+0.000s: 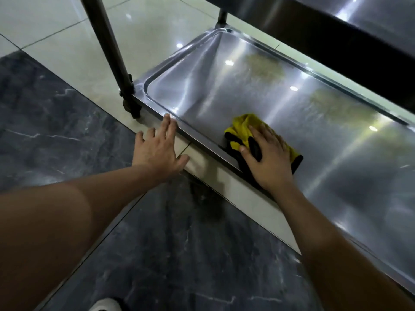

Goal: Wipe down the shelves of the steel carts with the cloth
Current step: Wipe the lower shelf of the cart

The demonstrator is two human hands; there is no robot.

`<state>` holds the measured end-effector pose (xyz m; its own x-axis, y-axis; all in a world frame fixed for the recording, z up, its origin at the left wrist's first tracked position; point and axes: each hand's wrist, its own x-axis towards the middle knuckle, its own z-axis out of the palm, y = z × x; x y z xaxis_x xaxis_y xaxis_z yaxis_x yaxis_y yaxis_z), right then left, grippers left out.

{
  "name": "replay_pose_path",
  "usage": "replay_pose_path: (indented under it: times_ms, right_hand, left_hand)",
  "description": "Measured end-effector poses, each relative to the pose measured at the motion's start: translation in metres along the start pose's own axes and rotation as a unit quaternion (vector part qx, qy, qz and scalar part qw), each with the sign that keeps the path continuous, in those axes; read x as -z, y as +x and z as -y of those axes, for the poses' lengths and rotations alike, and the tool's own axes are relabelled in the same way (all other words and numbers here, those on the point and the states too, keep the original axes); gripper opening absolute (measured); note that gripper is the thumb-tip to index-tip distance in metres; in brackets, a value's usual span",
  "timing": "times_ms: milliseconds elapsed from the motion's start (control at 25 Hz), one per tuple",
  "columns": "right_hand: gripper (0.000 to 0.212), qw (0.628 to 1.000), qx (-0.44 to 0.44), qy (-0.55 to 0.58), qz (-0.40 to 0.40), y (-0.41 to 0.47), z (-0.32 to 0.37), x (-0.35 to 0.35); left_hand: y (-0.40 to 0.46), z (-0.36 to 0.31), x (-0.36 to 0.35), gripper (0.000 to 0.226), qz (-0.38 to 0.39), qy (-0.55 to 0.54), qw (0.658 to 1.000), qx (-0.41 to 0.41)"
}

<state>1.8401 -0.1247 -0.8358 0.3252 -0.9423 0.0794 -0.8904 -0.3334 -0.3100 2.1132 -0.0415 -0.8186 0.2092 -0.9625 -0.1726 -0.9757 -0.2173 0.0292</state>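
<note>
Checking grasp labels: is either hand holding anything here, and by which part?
Neither grips anything. The right hand presses flat on top of the yellow-black cloth; the left hand is open, fingertips at the shelf rim.

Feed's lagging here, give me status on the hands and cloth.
Right hand flat, pressing yellow cloth on bottom shelf. Left hand open at shelf edge. Nothing in the way.

Both bare forearms reach forward and down, well apart. Left hand (160, 149): fingers straight and spread, palm down, fingertips touching the near rim of the lowest cart shelf (280, 104), thumb splayed out to the right. Right hand (268, 160): flat, palm down, fingers extended and pressing the yellow-and-black cloth (241, 131) onto the shelf surface, thumb stretched to the left. Right wrist crosses the shelf's near edge.
</note>
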Motion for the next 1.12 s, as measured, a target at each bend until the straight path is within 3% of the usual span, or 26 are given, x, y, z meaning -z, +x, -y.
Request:
replay_pose_path:
  times_ms: [160, 280, 360, 440, 560, 720, 960, 1120]
  right_hand:
    - [0.065, 0.994, -0.100, -0.023, -0.024, -0.025, 0.001, 0.001]
    - [0.064, 0.996, -0.091, -0.008, -0.022, -0.020, 0.005, 0.005]
    - [0.062, 0.995, -0.093, 0.004, -0.019, -0.018, 0.005, 0.006]
    - [0.063, 0.991, -0.130, 0.024, -0.029, -0.024, 0.007, 0.005]
    - [0.066, 0.967, -0.235, 0.032, -0.091, -0.048, -0.010, 0.011]
    - [0.067, 0.939, -0.323, 0.010, -0.116, -0.105, -0.082, 0.036]
    - [0.065, 0.861, -0.480, -0.041, -0.160, -0.199, -0.196, 0.089]
    - [0.071, 0.835, -0.525, -0.028, -0.161, -0.186, -0.236, 0.105]
  left_hand:
    - [-0.013, -0.034, 0.012, 0.097, 0.008, 0.047, 0.999, 0.008]
    - [-0.039, -0.097, 0.003, 0.094, -0.046, 0.005, 0.988, -0.147]
    - [-0.054, -0.140, -0.007, 0.091, -0.057, -0.028, 0.981, -0.183]
    - [-0.060, -0.164, -0.014, 0.087, -0.043, -0.041, 0.985, -0.160]
    - [-0.062, -0.171, -0.024, 0.092, -0.036, 0.030, 0.987, -0.153]
    - [-0.066, -0.171, -0.031, 0.100, -0.051, 0.014, 0.987, -0.151]
    - [-0.069, -0.180, -0.035, 0.106, -0.062, -0.011, 0.988, -0.142]
    - [-0.072, -0.183, -0.036, 0.105, -0.068, -0.006, 0.986, -0.155]
